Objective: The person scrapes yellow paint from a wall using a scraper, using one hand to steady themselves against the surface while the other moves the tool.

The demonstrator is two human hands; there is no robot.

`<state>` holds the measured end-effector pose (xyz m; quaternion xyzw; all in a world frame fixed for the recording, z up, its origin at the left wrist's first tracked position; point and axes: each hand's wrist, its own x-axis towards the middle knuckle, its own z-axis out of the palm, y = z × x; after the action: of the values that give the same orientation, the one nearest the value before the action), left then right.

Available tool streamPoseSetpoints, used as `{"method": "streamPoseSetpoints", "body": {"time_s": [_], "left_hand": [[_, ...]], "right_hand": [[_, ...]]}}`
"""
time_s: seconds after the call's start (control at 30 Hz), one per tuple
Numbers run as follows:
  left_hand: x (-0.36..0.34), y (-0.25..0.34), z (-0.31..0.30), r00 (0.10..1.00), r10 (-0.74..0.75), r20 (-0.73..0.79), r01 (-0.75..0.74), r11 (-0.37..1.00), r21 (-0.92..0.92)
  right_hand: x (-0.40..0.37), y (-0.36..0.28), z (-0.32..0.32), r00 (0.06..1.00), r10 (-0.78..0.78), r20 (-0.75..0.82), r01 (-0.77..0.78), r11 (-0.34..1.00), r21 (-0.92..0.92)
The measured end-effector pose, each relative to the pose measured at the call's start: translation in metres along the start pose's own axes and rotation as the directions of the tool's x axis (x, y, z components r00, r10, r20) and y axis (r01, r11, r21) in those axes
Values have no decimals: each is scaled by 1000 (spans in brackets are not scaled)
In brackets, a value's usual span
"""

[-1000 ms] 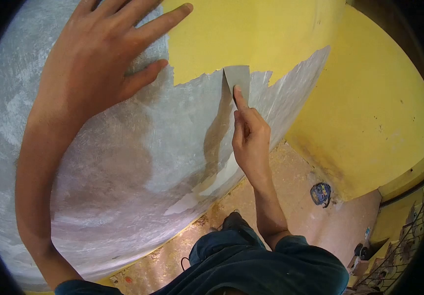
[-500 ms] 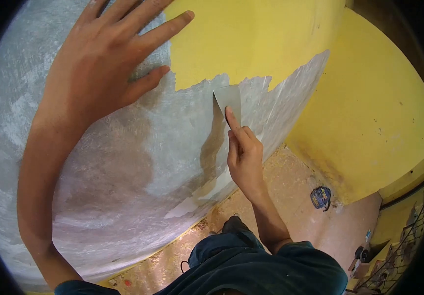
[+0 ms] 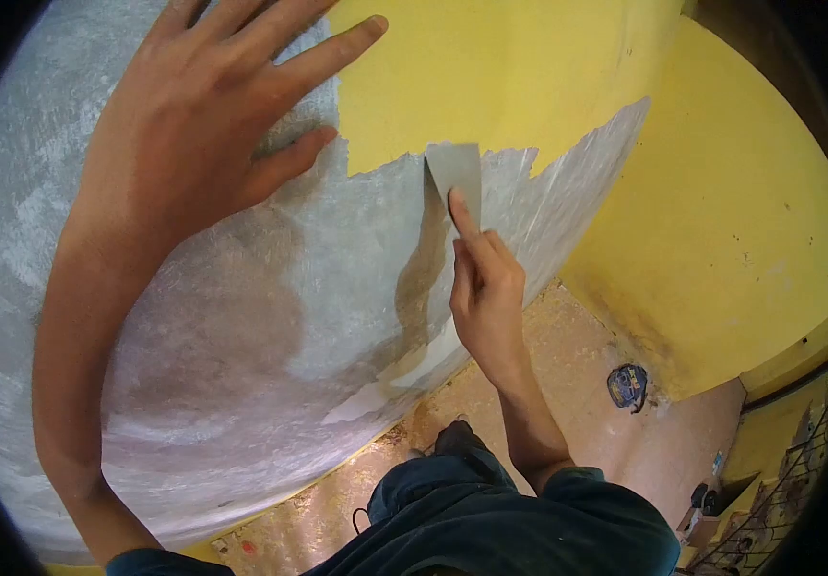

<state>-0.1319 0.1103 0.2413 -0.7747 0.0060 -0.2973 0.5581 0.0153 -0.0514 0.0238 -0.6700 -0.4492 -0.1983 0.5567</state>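
Observation:
My left hand (image 3: 212, 115) lies spread against the wall at the upper left, fingers apart, over the left edge of the yellow area. My right hand (image 3: 486, 288) grips a flat metal scraper (image 3: 457, 173), the index finger stretched along its blade. The blade's top edge rests on the jagged border between the grey coating (image 3: 356, 259) and the yellow paint (image 3: 452, 77). The scraper's handle is hidden in my right hand.
A yellow side wall (image 3: 721, 211) stands at the right. On the brown floor (image 3: 567, 374) sits a dark blue bag-like item (image 3: 627, 387). A metal grille (image 3: 793, 480) and a box (image 3: 702, 526) are at the lower right.
My right hand and the scraper have moved slightly up, so the blade edge now reaches the yellow border. My left hand stays spread on the wall in nearly the same place.

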Motion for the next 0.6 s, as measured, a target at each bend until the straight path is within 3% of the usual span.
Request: {"method": "streamPoseSetpoints", "body": {"time_s": [0.3,0.4,0.47,0.5,0.57,0.6], "left_hand": [[-2,-4,9,998,17,-59,-16,1000,21],[1,-7,-5,1000,12,1,-12,999,-50],[8,-16,-25,969,106,221,-45,964,-264],[6,-13,-19,969,118,216,-56,961,-272],[0,-9,0,998,67,23,-65,994,-85],[-2,-10,-1,998,68,12,-66,994,-86]], "right_hand": [[-7,2,0,999,23,43,-24,1000,11],[-6,2,2,999,28,29,-28,1000,2],[6,-2,-1,1000,24,21,-24,1000,19],[9,-3,-2,1000,9,3,-9,999,33],[-2,-3,-4,1000,22,16,-22,1000,-2],[-5,-2,-4,999,27,39,-26,999,-31]]}}
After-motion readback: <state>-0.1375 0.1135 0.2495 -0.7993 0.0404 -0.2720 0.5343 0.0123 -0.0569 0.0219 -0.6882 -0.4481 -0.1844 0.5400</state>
